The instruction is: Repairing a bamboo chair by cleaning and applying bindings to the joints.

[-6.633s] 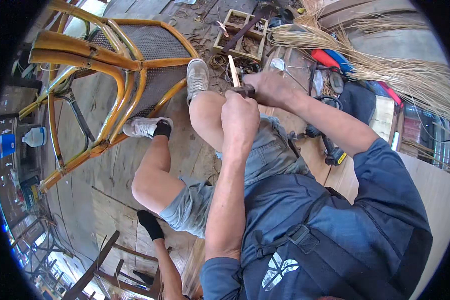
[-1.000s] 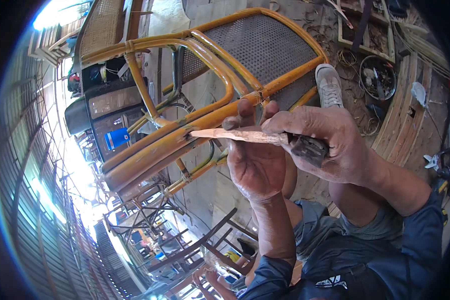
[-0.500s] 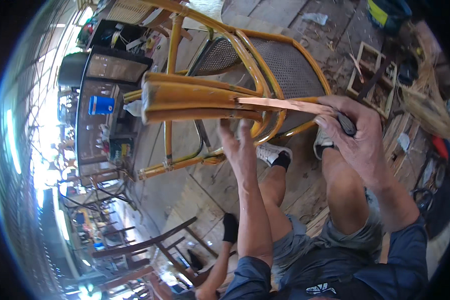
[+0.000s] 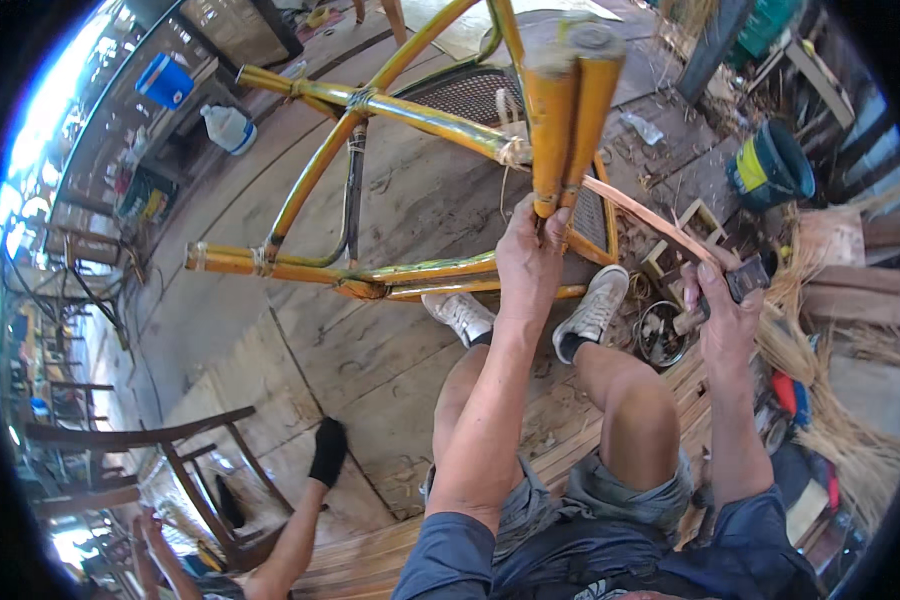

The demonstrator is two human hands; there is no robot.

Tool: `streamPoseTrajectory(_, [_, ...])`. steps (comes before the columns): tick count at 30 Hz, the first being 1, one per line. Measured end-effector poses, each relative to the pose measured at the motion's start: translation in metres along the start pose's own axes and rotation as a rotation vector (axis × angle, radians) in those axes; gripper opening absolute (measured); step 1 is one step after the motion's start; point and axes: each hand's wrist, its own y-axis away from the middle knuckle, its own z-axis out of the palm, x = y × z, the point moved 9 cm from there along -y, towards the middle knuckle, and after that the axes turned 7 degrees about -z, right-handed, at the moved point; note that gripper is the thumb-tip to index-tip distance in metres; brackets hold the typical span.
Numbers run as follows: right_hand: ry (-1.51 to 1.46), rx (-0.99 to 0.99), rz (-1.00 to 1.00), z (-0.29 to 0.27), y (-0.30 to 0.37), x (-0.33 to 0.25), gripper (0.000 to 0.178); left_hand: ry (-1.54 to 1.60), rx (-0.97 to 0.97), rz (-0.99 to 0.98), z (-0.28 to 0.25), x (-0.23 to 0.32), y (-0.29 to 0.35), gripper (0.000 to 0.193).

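Note:
A yellow-brown rattan chair frame [image 4: 435, 115] lies tipped over before me, its joints wrapped with binding and a dark woven panel [image 4: 470, 95] showing behind. Thick poles bundled side by side [image 4: 575, 110] rise toward me at its right. My left hand [image 4: 532, 255] closes on the lower end of these poles. In my right hand [image 4: 728, 310] is a long tan wooden strip [image 4: 645, 212] with a dark blocky end beside my fingers. Its far end reaches the poles just above my left hand; the exact contact is hidden.
A dark bucket with a yellow patch [image 4: 770, 165] stands at right, near an open wooden box [image 4: 660, 265] and dry fibre bundles [image 4: 860, 450]. Another person's leg [image 4: 295, 530] and a dark wooden chair [image 4: 185, 470] are at lower left. A blue cooler [image 4: 165, 80] sits far left.
The chair frame has swung round, its thick poles now pointing up toward me instead of left. My left hand has closed on them. My right hand has moved lower with the strip.

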Motion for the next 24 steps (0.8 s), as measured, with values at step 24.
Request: streamPoseTrajectory(24, [0.194,0.377,-0.002,-0.117,0.053,-0.054,0.016,-0.332,0.245,0.284,-0.017,0.039,0.041,0.030])
